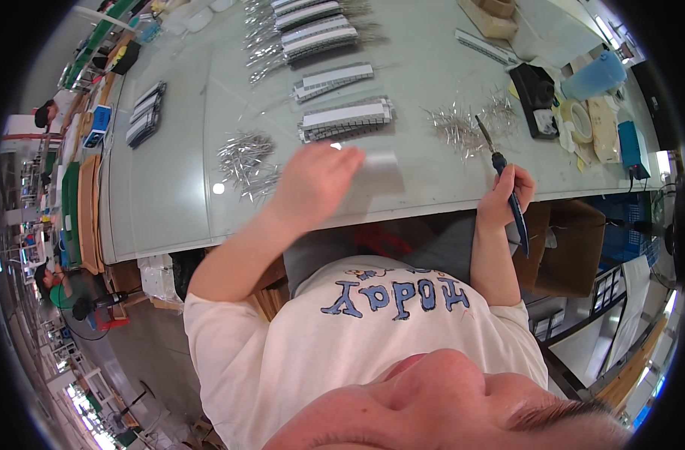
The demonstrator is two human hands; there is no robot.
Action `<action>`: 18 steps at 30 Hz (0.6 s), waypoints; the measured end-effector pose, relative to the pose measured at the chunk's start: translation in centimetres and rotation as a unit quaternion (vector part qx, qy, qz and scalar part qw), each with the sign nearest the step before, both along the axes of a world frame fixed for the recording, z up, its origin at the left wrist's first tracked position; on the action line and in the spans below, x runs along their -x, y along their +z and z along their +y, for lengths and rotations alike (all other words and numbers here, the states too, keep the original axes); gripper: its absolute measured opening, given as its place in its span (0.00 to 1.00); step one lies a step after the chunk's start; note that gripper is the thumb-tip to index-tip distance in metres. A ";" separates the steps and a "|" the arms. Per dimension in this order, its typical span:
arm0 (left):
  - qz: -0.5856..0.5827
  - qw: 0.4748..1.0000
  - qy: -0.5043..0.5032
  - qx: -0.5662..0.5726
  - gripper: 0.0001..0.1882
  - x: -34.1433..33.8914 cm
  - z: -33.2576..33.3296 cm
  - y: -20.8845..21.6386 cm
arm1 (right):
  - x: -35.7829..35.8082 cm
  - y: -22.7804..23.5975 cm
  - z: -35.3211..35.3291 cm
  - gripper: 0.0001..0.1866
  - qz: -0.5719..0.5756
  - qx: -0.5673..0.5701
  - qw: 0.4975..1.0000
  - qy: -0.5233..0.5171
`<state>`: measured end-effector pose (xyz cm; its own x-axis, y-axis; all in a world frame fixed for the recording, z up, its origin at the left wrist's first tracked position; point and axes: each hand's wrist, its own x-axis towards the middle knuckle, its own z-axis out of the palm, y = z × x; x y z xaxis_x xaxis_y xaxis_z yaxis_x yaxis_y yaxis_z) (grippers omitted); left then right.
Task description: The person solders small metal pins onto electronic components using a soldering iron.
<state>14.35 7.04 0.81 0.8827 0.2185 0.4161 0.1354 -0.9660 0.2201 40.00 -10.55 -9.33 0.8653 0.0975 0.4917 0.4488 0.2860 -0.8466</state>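
Note:
My right hand (507,196) is closed around the blue handle of a soldering iron (516,210), whose dark tip points up and away over a loose heap of thin silvery wire leads (462,129). Over the table's near part is my left hand (318,180), blurred, its fingers drawn together. Just right of its fingertips shows a smeared pale patch (384,166); I cannot make out whether it is a held piece. Directly beyond lies a stack of white-and-grey strip-shaped parts (346,118). Another tangle of silvery leads (246,161) lies left of that hand.
Farther back are more strip stacks (320,37) with leads sticking out. A small stack (145,114) lies at the left. At the right stand a black holder (534,94), a tape roll (575,121), a blue bottle (596,75) and a blue box (633,148). A cardboard box (564,251) sits below the table edge.

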 end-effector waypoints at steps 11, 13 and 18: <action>0.093 0.984 0.106 -0.111 0.15 -7.2 15.5 -4.3 | 0.2 -0.1 0.5 0.05 0.027 0.018 0.999 0.021; 0.110 0.985 0.113 -0.068 0.17 -6.3 14.3 -3.9 | 0.1 0.1 0.5 0.05 0.041 0.016 0.999 0.028; 0.115 0.986 0.055 0.110 0.26 -3.8 10.1 -1.4 | 0.0 0.1 0.2 0.06 0.068 0.008 0.997 0.040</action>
<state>18.17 17.19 -0.62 0.9137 0.3817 0.1395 0.3083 -0.8747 0.3740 39.99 -10.37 -9.26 0.9134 0.1751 0.3675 0.3054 0.3020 -0.9031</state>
